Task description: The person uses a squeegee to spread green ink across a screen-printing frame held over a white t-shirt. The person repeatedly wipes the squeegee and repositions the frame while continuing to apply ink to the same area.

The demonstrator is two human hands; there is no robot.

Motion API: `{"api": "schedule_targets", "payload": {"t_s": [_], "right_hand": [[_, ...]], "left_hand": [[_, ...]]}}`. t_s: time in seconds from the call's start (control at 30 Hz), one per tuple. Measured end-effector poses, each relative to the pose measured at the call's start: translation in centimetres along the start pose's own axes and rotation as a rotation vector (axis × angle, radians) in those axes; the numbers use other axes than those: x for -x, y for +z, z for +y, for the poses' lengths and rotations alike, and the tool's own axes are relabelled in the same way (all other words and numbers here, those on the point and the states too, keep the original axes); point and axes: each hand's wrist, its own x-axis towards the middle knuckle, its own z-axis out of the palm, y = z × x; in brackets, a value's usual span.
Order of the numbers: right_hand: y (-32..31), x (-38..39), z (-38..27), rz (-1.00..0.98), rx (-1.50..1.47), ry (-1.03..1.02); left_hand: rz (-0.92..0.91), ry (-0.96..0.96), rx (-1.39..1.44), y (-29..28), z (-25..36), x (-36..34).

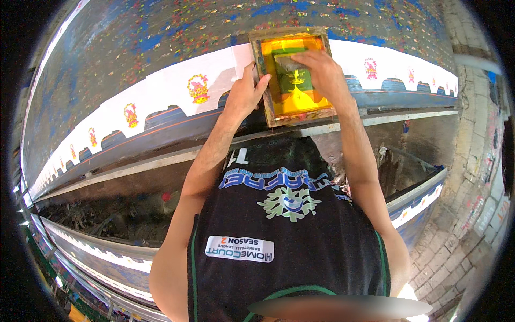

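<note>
Nearest is the black sleeveless jersey with green piping (300,257) worn by the person, both bare forearms reaching forward from it. Beyond it, a pale straight metal rail (397,116) runs along the near side of the long, grey, paint-spattered bench (177,48). Just past that rail, on the bench, is a worn brownish rectangular frame with translucent yellow mesh (302,117). The frame's long axis runs away from the person, its far end leaning slightly to the left and its near short side facing the jersey. A dark green rectangular patch (284,86) shows within the yellow, its long axis running the same way. At the frame's left side is the left hand (245,95), thumb parted from the fingers and pointing toward the mesh; the fingers lie along the outer edge, and whether they grip it cannot be told. The right hand (326,75) comes over the right side, its fingers bent close together above the far half of the mesh, pointing left; what lies beneath them is hidden, so a grasp cannot be confirmed. To either side of the frame, white flat pieces with scalloped near edges (161,88) lie in a row, bearing red, pink and yellow emblems (198,90). Farther back, the bench is blotched blue and speckled red.
</note>
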Motion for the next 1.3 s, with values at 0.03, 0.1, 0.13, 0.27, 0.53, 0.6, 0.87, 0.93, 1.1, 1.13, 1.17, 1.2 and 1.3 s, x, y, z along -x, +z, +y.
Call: {"api": "schedule_targets", "payload": {"t_s": [0.03,0.1,0.13,0.27,0.53,0.6,0.87,0.93,1.1,1.13,1.17,1.2,1.3], "right_hand": [[0.7,-1.1,0.7,0.008,-0.007,0.008],[1.8,-3.1,2.1,0.035,-0.009,0.015],[2.1,-4.0,2.7,-0.016,-0.005,0.047],[1.5,-5.0,3.3,-0.241,0.031,0.079],[-0.8,4.2,-2.1,-0.303,-0.069,0.135],[-0.9,6.0,-3.1,-0.234,-0.07,0.163],[-2.7,8.4,0.3,-0.097,-0.066,0.04],[-3.9,9.2,2.9,-0.109,-0.064,0.057],[-8.5,12.1,11.5,-0.077,-0.063,0.081],[-9.7,12.9,13.6,-0.068,-0.061,0.087],[-11.1,13.7,16.0,-0.079,-0.078,0.105],[-12.4,14.6,18.4,-0.077,-0.055,0.11],[-15.6,17.1,25.1,-0.082,-0.005,0.124]], "left_hand": [[-0.001,0.015,0.008,0.1,-0.3,-0.1],[0.017,0.043,-0.061,0.2,-0.9,-0.5],[0.015,0.047,-0.091,0.3,-1.2,-0.7],[-0.006,0.034,-0.209,0.1,-1.3,-1.1],[-0.06,-0.005,-0.111,-0.5,0.0,-1.4],[-0.048,0.012,-0.177,-0.2,0.4,-1.6],[0.036,-0.085,-0.251,2.3,4.0,-2.7],[0.071,-0.041,-0.217,4.0,5.7,-3.3],[0.106,-0.028,-0.119,11.7,11.8,-6.7],[0.151,0.108,-0.159,13.7,13.2,-7.8],[0.191,0.212,-0.199,16.0,14.6,-9.1],[0.192,0.252,-0.213,18.2,16.0,-10.4],[0.065,0.092,-0.13,24.2,19.6,-13.0]]}}
